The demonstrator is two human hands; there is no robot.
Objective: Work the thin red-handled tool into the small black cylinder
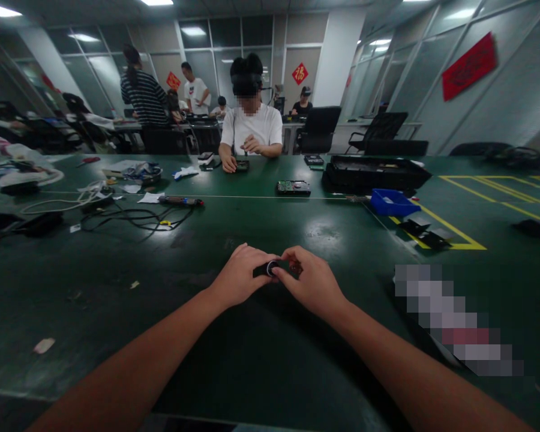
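Above the middle of the green table, my left hand is closed around a small black cylindrical piece. A pale silver ring circles the end of the piece that points right. My right hand pinches that ringed end with thumb and forefinger, its other fingers curled in. Much of the piece is hidden by my fingers, and its exact kind cannot be made out.
Across the green table a person in a white shirt handles a small device. A hard drive, a black case and a blue tray lie beyond my hands. Black cables are at left. A blurred-out item lies right.
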